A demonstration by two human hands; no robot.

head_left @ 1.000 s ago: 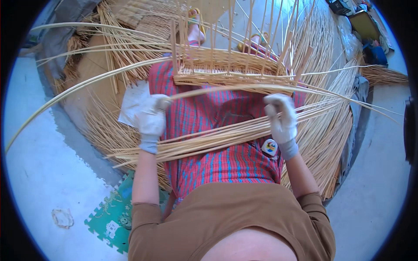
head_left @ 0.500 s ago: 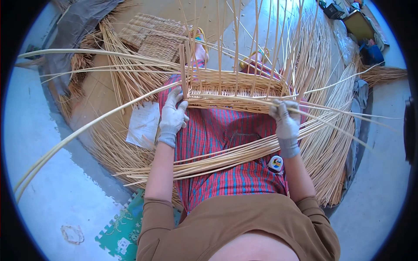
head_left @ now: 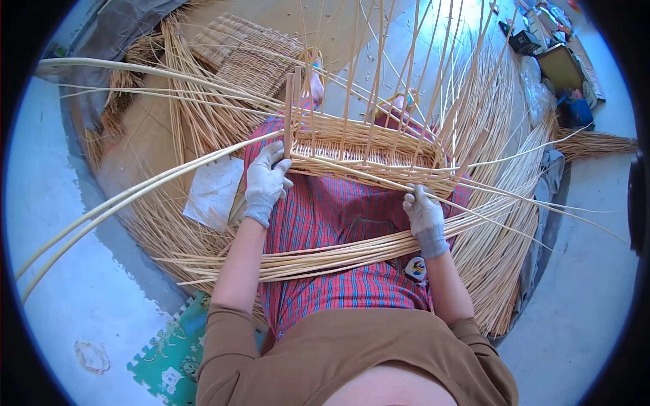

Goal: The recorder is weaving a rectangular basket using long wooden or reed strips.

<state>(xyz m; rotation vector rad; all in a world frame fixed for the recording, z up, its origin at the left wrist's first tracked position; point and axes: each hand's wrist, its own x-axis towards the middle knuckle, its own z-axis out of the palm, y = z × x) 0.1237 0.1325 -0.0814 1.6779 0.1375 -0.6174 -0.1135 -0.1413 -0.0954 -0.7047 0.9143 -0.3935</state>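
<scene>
A long wicker basket (head_left: 379,132) with tall upright stakes lies across my thighs, its right end lower than its left. My left hand (head_left: 267,181), in a pale glove, is closed around the basket's near left corner, beside a flat wooden corner post (head_left: 289,111). In front of the near wall, my gloved right hand (head_left: 425,215) pinches a long willow rod (head_left: 484,220) that slants down to the right. Other rod ends stick out past both ends of the basket. A loose bundle of willow rods (head_left: 352,257) rests on my lap, below the basket.
Peeled rods (head_left: 497,264) lie heaped at the right, with more rods (head_left: 203,115) at the left. A woven panel (head_left: 250,54) lies beyond the basket. A paper sheet (head_left: 214,193) is near my left arm; a tape measure (head_left: 416,270) sits on my lap. Tools crowd the far right.
My right hand has moved left and toward me, away from the basket's right corner, drawing the rod lower. The basket's right end has dipped. My left hand keeps its place at the left corner.
</scene>
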